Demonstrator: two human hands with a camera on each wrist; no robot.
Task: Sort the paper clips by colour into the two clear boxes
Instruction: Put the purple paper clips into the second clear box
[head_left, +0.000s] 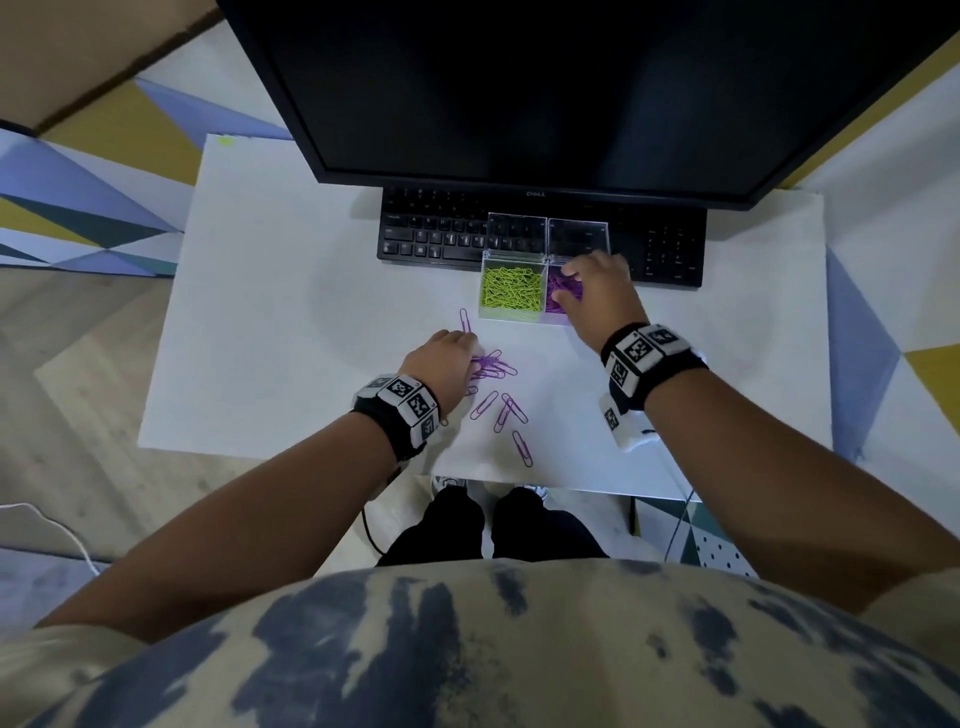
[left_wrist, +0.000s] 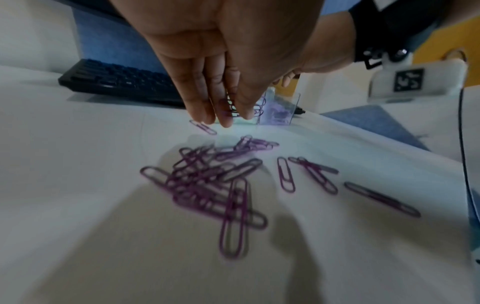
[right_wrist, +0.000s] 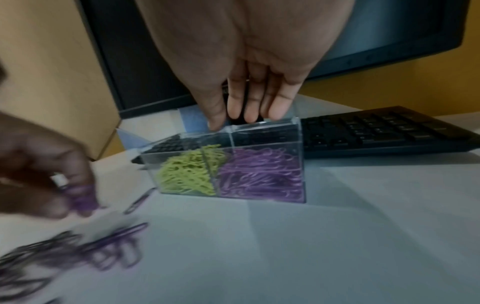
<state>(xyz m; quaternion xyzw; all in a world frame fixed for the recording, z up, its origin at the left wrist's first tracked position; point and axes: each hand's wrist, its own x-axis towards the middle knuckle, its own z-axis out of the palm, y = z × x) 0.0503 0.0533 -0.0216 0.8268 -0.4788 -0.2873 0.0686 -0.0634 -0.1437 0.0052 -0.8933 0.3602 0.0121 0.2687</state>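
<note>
Head view: my left hand (head_left: 441, 364) pinches purple clips (head_left: 491, 366) from the desk (head_left: 291, 312) pile, long axes scattered; my right hand (head_left: 597, 291) hangs spread-fingered over the purple box (head_left: 558, 317).

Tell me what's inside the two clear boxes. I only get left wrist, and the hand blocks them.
Observer: The left clear plastic box holds lime-green paper clips; the right clear plastic box holds purple paper clips.
Operator: Right hand?
Observer: The right hand is above the purple box, fingers straight, grip empty, fingertips at its back rim.
Operator: Lids?
Observer: Both clear lids stand open, tilted back over the black keyboard.
</note>
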